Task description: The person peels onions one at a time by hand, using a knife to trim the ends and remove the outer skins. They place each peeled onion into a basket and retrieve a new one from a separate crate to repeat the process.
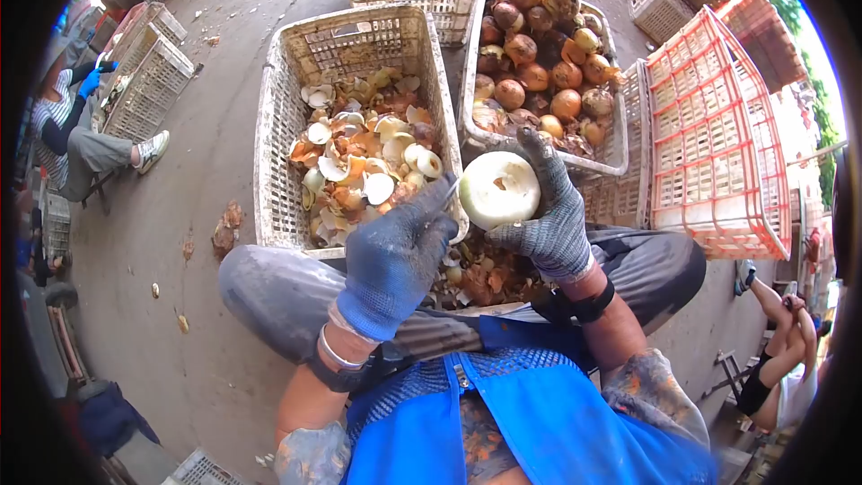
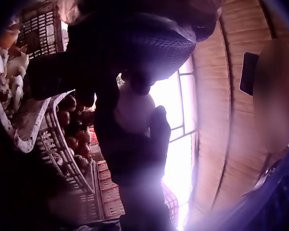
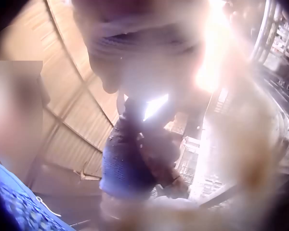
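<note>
In the head view, the right hand (image 1: 557,224), in a grey patterned glove, grips a large pale peeled onion (image 1: 499,189) with fingers behind and thumb below. Beside the onion's left side is the left hand (image 1: 395,256) in a blue glove, its fingers curled round a thin tool, mostly hidden, that looks like a small blade. The left wrist view shows the onion (image 2: 135,108) dark and backlit between the hands. In the right wrist view the blue-gloved left hand (image 3: 130,159) is visible, while a blurred shape covers much of the picture.
A crate (image 1: 271,126) of peels and pale onion pieces stands ahead-left; a crate (image 1: 467,90) of unpeeled onions is ahead-right. More peels (image 1: 480,278) lie between the legs. Red-and-white crates (image 1: 709,135) stand at right. Other people sit at far left and lower right.
</note>
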Motion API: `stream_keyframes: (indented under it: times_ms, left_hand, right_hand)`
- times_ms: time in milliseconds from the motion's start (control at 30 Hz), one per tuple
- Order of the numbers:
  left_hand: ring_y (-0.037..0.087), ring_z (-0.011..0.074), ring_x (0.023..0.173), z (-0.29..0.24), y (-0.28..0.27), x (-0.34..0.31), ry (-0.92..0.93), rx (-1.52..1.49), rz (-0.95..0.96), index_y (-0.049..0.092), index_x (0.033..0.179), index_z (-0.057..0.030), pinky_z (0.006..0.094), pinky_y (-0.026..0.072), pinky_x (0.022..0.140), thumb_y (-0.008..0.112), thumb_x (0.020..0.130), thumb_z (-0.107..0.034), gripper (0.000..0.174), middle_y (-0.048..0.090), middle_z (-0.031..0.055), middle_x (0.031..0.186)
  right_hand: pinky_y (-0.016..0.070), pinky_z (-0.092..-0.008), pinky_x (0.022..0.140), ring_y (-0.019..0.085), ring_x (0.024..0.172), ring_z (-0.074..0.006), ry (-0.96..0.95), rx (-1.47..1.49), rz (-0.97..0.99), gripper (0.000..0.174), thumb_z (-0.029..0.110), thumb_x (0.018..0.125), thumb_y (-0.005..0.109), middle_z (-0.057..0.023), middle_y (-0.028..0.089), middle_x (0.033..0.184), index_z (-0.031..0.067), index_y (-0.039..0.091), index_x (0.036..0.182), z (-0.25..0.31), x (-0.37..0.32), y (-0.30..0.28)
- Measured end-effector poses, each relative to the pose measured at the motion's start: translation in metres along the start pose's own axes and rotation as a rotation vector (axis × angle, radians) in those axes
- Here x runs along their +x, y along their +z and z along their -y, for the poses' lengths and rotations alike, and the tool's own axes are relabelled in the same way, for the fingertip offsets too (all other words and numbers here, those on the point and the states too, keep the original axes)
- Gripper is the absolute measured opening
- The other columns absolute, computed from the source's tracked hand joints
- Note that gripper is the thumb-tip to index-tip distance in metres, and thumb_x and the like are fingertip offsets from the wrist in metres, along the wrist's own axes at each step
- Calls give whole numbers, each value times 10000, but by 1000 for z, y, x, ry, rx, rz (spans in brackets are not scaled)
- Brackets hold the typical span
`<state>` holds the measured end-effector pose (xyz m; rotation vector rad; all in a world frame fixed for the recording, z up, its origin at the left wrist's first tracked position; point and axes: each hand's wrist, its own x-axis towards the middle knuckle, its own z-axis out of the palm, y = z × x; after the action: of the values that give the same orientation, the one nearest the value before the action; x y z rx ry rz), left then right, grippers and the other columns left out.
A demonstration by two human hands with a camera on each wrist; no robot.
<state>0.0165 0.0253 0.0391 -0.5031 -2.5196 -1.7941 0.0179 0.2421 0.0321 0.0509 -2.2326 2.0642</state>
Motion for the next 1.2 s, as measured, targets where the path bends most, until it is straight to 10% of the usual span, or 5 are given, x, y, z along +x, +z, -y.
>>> stream_keyframes:
  times_ms: [500,800,967,1000,1200]
  left_hand:
    - [711,379,725,16,19,-8,114,338,105,667,1275,-34,470,577,658,697,823,-68,454,702,208,795]
    - [698,356,673,59,43,-7,217,469,-120,582,1400,-34,455,555,602,697,821,-79,592,699,170,787]
    - [665,295,601,51,17,-5,375,693,-45,550,1454,-49,418,517,547,737,774,-101,707,681,133,759]
    - [736,335,770,47,13,-2,349,562,11,567,1449,-36,395,579,676,747,785,-33,688,751,182,957]
    - [746,347,805,42,10,-11,266,448,61,701,1248,-44,395,594,701,764,826,-59,427,755,177,947]
  right_hand:
    - [423,-404,1151,533,1343,-222,-233,-283,121,1192,277,584,1022,-141,534,1495,16,387,1558,3,-3,0]
    - [530,-337,1005,628,1150,-167,426,633,147,761,185,813,774,-94,642,1291,2,460,1482,6,5,15]
    - [537,-324,968,661,1062,-162,480,354,306,566,226,843,761,-79,704,1158,-9,609,1335,16,2,2]
    - [537,-323,967,661,1054,-157,472,323,349,586,223,843,759,-76,702,1172,-15,592,1352,6,0,0]
    - [505,-345,1029,618,1152,-155,488,405,441,854,185,739,860,-70,664,1288,20,474,1483,25,-4,2]
